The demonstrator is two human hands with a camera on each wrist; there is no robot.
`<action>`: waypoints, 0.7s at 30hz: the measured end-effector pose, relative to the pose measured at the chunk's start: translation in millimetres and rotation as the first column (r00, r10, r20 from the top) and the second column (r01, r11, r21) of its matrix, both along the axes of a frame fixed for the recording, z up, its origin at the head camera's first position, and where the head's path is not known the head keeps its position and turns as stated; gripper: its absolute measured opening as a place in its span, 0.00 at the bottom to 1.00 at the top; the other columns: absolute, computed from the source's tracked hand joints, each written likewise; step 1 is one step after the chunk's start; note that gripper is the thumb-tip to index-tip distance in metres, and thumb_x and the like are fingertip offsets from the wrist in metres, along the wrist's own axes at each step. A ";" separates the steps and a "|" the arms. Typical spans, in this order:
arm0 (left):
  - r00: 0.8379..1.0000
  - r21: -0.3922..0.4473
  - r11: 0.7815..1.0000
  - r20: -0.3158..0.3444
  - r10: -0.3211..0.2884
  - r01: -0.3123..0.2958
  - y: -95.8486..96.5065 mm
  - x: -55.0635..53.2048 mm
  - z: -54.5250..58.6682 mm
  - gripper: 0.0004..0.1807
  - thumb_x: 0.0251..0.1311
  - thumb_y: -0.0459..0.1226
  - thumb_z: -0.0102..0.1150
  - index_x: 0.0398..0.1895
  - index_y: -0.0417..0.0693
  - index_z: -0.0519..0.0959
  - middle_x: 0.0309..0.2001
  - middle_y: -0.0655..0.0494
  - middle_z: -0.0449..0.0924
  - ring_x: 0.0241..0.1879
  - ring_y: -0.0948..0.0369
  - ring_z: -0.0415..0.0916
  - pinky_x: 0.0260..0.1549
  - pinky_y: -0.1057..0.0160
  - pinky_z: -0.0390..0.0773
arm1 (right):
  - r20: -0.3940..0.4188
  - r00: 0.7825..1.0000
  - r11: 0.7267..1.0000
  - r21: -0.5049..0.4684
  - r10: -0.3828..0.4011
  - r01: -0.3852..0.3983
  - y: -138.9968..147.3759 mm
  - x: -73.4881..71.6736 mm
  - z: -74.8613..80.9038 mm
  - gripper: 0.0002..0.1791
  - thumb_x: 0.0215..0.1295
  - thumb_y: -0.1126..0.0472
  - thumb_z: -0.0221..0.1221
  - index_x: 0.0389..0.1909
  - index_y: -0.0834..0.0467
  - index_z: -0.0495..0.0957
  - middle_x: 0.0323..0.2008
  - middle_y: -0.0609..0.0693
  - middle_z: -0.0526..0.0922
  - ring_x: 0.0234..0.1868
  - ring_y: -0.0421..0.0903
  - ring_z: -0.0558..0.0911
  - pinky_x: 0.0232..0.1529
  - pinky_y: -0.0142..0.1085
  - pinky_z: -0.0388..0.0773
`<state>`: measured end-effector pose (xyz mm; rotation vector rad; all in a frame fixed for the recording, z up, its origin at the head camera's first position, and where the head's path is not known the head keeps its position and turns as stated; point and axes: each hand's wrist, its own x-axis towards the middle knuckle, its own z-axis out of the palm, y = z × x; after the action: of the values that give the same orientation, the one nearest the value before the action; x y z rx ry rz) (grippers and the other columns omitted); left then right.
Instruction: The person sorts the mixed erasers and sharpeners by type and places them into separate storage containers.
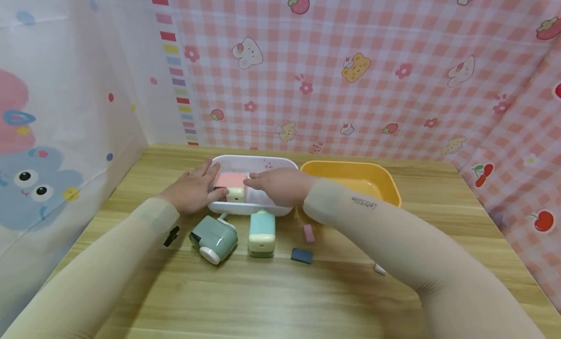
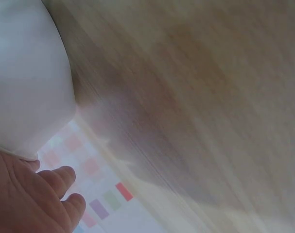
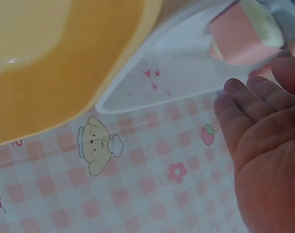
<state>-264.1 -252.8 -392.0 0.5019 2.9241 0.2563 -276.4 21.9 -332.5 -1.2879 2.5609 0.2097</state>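
In the head view, a pink and cream block-shaped pencil sharpener (image 1: 231, 184) sits in the left part of a white tray (image 1: 273, 211). My left hand (image 1: 189, 189) lies across the tray's left end with its fingers spread, and its thumb is at the sharpener's front left. From the right, my right hand (image 1: 280, 185) reaches over the tray, fingers stretched towards the sharpener's right side. The right wrist view shows the right hand (image 3: 268, 136) palm on, its fingers fairly straight beside the sharpener (image 3: 242, 36). Whether those fingertips touch it is hard to tell.
A yellow tray (image 1: 390, 185) adjoins the white one on the right. In front stand a grey-green crank pencil sharpener (image 1: 216, 237) and a teal and cream sharpener (image 1: 262, 234). Small pink (image 1: 308, 233) and dark blue (image 1: 302, 255) blocks lie nearby, and a white piece (image 1: 379, 269) is beside the right sleeve.
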 end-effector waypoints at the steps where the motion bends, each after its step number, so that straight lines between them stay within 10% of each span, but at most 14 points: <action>1: 1.000 0.001 1.000 0.001 0.000 0.000 0.0 0.1 0.3 0.52 0.77 0.69 0.34 0.86 0.41 0.40 0.86 0.36 0.32 0.84 0.37 0.39 0.78 0.29 0.46 | 0.010 1.000 1.000 -0.015 -0.012 0.012 2.0 2.6 2.6 0.31 0.85 0.64 0.45 0.84 0.44 0.58 0.82 0.47 0.61 0.81 0.48 0.65 0.80 0.46 0.63; 21: 1.000 0.005 1.000 0.010 0.013 -0.013 0.8 0.8 2.5 0.53 0.75 0.71 0.33 0.87 0.43 0.39 0.86 0.38 0.31 0.85 0.38 0.39 0.79 0.29 0.46 | -0.128 0.975 0.950 -0.235 0.181 -0.207 50.3 63.6 -0.4 0.29 0.80 0.45 0.57 0.77 0.46 0.71 0.78 0.50 0.70 0.75 0.48 0.74 0.72 0.44 0.76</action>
<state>-263.4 -252.0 -389.5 0.4813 2.9187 0.2673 -212.8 72.2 -332.9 -1.6649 2.6106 -0.0067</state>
